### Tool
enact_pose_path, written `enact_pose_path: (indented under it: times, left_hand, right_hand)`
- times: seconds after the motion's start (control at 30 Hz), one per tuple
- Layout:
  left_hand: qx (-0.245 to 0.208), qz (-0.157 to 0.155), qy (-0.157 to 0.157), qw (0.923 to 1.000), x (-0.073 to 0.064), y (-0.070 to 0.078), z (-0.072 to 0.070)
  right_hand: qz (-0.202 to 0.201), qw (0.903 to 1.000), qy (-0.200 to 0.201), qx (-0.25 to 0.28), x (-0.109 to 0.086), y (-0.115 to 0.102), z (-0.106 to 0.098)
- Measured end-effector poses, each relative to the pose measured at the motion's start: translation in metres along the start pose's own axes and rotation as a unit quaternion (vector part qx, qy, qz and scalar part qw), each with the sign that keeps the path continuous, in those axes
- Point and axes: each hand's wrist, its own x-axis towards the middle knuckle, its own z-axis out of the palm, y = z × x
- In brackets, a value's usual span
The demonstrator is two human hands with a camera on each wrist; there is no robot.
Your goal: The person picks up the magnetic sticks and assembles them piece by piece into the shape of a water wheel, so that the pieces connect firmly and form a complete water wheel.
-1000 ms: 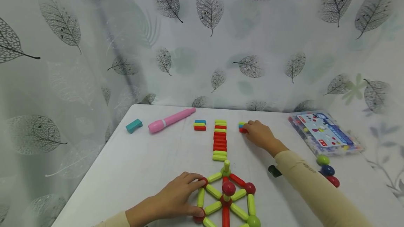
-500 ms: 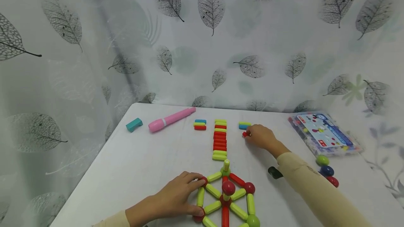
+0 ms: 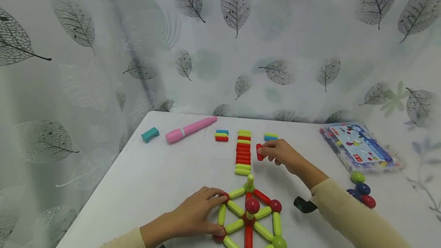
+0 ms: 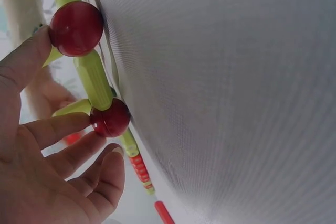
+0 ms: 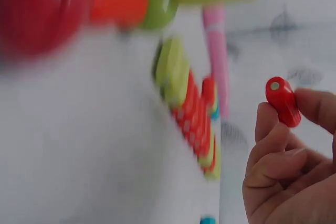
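Observation:
My left hand point(image 3: 194, 215) rests against a wheel-like frame of magnetic sticks and balls. Its thumb touches the near red ball point(image 4: 77, 28); the index and middle fingertips touch the far red ball point(image 4: 110, 118). Lime sticks point(image 3: 235, 226) and red sticks join the balls, and another red ball point(image 3: 252, 205) stands raised at the centre. Between thumb and index finger, my right hand point(image 3: 284, 156) pinches a red magnetic stick point(image 5: 283, 102), lifted off the table right of a column of red and lime sticks point(image 3: 243, 156). The frame's near edge is cut off in the head view.
Short stick stacks lie at the back, one left point(image 3: 221, 135) and one right point(image 3: 271, 136) of the column. A pink pen-shaped item point(image 3: 191, 129), a teal block point(image 3: 150, 134), a dark object point(image 3: 304, 204), loose balls point(image 3: 363, 188) and a clear parts case point(image 3: 360, 146) are around.
My right hand has taken the red stick from the right-hand stack, leaving lime and blue there, and carried it left and nearer, turning it upright. My left hand stays put.

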Motion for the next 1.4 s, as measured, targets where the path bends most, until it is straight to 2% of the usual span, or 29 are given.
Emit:
enact_pose_path:
  times: [0.13, 0.27, 0.4, 0.6, 0.83, 1.2, 1.3, 1.4]
  left_hand:
    - [-0.001, 0.003, 0.002, 1.0000, 0.000, 0.000, -0.001]
    - [0.002, 0.007, 0.005, 1.0000, 0.000, 0.000, -0.001]
    - [0.001, 0.005, 0.005, 1.0000, 0.000, 0.001, -0.002]
    - [-0.002, 0.005, 0.005, 1.0000, 0.000, 0.000, -0.001]
    - [-0.003, 0.007, 0.008, 0.9999, 0.000, 0.000, -0.001]
    - [-0.001, 0.006, 0.008, 0.9999, 0.001, 0.000, 0.000]
    - [-0.004, 0.003, 0.005, 1.0000, 0.002, 0.000, 0.000]
    - [-0.002, 0.000, 0.004, 1.0000, 0.002, 0.000, 0.000]
  right_hand:
    - [0.026, 0.9907, -0.039, 0.128, -0.031, -0.010, 0.012]
    - [0.023, 0.9806, -0.092, 0.171, -0.058, -0.016, 0.022]
    - [0.020, 0.9760, -0.123, 0.179, -0.073, -0.018, 0.031]
    - [0.035, 0.9708, -0.148, 0.186, -0.084, -0.016, 0.044]
    - [0.043, 0.9691, -0.146, 0.194, -0.087, -0.011, 0.047]
    - [0.042, 0.9612, -0.158, 0.223, -0.089, -0.006, 0.047]
    - [0.042, 0.9619, -0.157, 0.220, -0.090, -0.005, 0.047]
    - [0.034, 0.9707, -0.144, 0.189, -0.089, -0.003, 0.043]
